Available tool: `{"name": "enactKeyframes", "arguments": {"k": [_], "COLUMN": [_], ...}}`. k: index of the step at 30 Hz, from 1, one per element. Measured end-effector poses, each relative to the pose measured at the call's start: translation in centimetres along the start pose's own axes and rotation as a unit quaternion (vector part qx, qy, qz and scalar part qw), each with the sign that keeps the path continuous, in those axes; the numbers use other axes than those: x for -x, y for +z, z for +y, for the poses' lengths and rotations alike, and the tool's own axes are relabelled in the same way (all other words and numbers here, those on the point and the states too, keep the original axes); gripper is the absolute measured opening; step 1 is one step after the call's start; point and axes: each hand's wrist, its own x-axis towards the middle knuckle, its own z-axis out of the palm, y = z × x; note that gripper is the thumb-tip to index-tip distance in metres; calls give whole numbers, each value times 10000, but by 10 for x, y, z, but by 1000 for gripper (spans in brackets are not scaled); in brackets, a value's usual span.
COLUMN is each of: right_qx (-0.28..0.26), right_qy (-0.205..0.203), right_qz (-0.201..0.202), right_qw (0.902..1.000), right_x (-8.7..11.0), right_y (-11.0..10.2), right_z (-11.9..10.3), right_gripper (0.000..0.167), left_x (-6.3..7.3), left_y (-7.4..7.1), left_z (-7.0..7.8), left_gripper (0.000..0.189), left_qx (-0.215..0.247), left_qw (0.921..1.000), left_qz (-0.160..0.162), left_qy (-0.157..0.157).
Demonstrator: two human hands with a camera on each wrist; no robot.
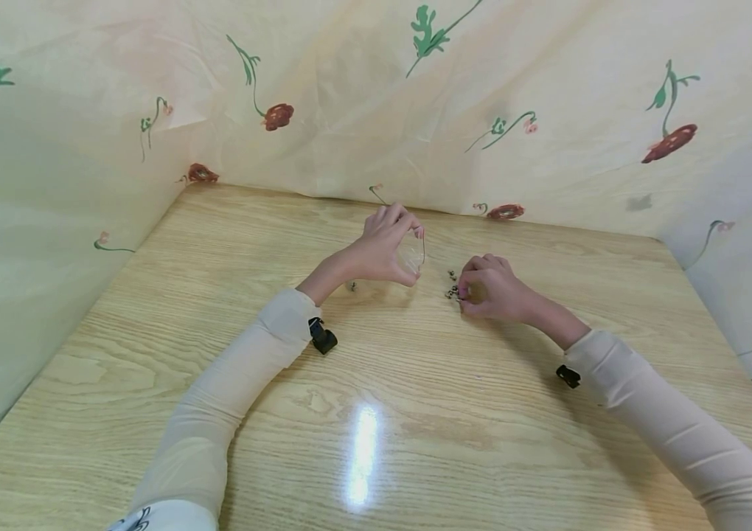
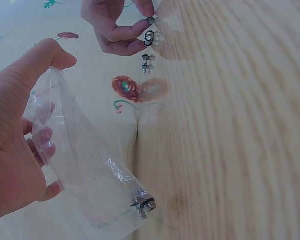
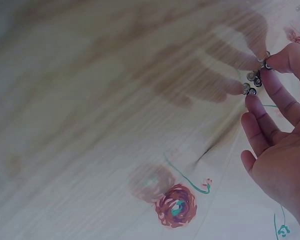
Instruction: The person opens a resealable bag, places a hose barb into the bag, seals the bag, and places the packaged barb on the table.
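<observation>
My left hand (image 1: 385,247) holds a clear plastic bag (image 2: 85,145), its thumb and fingers spread at the bag's mouth. Low in the bag sit small shiny metal fittings (image 2: 142,202) with dark rings. To the right, my right hand (image 1: 492,289) is down at the table, thumb and index finger pinching one small metal fitting (image 3: 264,63). A few similar loose metal fittings (image 1: 452,276) lie close by its fingertips. In the left wrist view, another loose pair (image 2: 148,63) stands just beside that hand.
Both hands work over a glossy wood-grain table (image 1: 376,369). A flowered cloth (image 1: 349,88) hangs along its back and sides. Black wrist straps with clips (image 1: 323,336) stick out from the sleeves.
</observation>
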Motion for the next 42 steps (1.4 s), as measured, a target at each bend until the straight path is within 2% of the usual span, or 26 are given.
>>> {"name": "enactKeyframes", "arguments": {"k": [26, 37, 42], "right_qx": [-29, -183, -227], "right_qy": [-35, -239, -201], "right_qz": [46, 339, 418], "right_qw": [10000, 9990, 9987], "right_x": [0, 1, 0], "right_y": [-2, -5, -7], "right_z": [1, 3, 2], "right_gripper": [15, 16, 18], "left_x": [0, -1, -1], "left_y": [-1, -2, -1], "left_z": [0, 0, 0], "left_gripper": [56, 55, 55], "left_qx": [-39, -9, 15], "left_qw": [10000, 10000, 10000], "left_qz": [-5, -42, -53], "left_qy": [-4, 14, 41]}}
